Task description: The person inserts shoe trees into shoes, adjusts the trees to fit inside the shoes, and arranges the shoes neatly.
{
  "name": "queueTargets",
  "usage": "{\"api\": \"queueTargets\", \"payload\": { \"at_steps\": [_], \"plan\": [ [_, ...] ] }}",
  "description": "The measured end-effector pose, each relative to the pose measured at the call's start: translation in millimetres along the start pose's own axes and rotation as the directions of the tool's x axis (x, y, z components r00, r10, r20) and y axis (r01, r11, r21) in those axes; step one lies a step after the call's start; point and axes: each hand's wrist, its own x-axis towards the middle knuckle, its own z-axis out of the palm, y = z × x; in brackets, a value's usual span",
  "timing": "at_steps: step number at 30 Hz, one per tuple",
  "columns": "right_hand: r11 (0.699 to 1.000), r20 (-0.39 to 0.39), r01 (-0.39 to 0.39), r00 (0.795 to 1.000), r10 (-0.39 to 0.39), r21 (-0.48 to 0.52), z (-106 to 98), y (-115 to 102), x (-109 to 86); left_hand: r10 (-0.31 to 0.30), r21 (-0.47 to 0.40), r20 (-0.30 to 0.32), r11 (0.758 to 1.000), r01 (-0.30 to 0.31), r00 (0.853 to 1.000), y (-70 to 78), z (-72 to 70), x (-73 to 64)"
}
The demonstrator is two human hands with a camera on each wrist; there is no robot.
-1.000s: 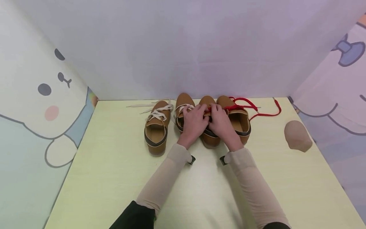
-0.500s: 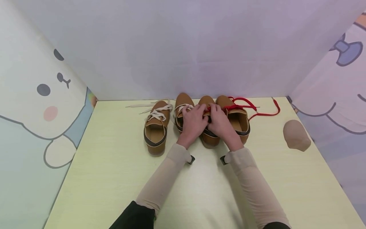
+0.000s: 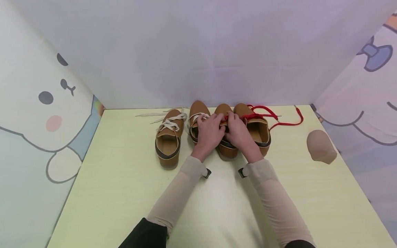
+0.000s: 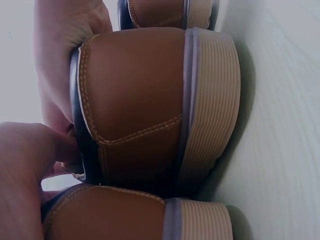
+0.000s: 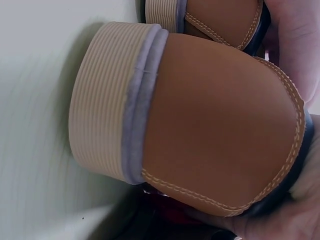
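Both my hands meet over the front opening of a brown leather shoe (image 3: pixel 227 152), the third from the left in a row. My left hand (image 3: pixel 210 133) bends its fingers over the lacing from the left side. From the right, my right hand (image 3: pixel 242 135) does the same. A bit of red shoelace (image 3: pixel 226 119) shows between the fingertips; I cannot tell how much of it each hand pinches. In the wrist views the heel of this brown shoe (image 4: pixel 135 95) stands upright, its ribbed sole (image 5: pixel 102 100) on the table, with fingers and thumbs at the dark collar.
Left of it stand two similar shoes with white laces (image 3: pixel 171 124), their loose ends trailing behind. Touching my right hand's side is another shoe (image 3: pixel 260 132), with a long red lace (image 3: pixel 289 124) lying rightward. A beige flat patch (image 3: pixel 321 147) lies far right. A fabric wall (image 3: pixel 214 55) rises behind.
My hands stay at the same shoe and lacing, with only very slight finger movement. The shoes and loose laces keep their places; the head view drifts slightly.
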Motion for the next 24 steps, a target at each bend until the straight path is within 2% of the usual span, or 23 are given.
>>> {"api": "queueTargets", "payload": {
  "at_steps": [8,18,24],
  "plan": [
    [0.999,-0.039,-0.008,0.999,0.007,-0.033,2.1,-4.7,3.1,-0.004,0.019,0.003,1.000,0.004,1.000,-1.7,-3.4,-1.9],
    [1.000,-0.044,-0.001,0.999,0.000,-0.003,0.0,-0.3,1.2,0.005,-0.012,-0.016,1.000,-0.005,1.000,-0.9,-0.1,-0.1],
    [1.000,-0.050,0.012,0.999,-0.012,0.004,0.0,2.6,-0.3,0.010,0.001,-0.010,1.000,-0.010,1.000,-1.3,0.6,0.6]
  ]
}}
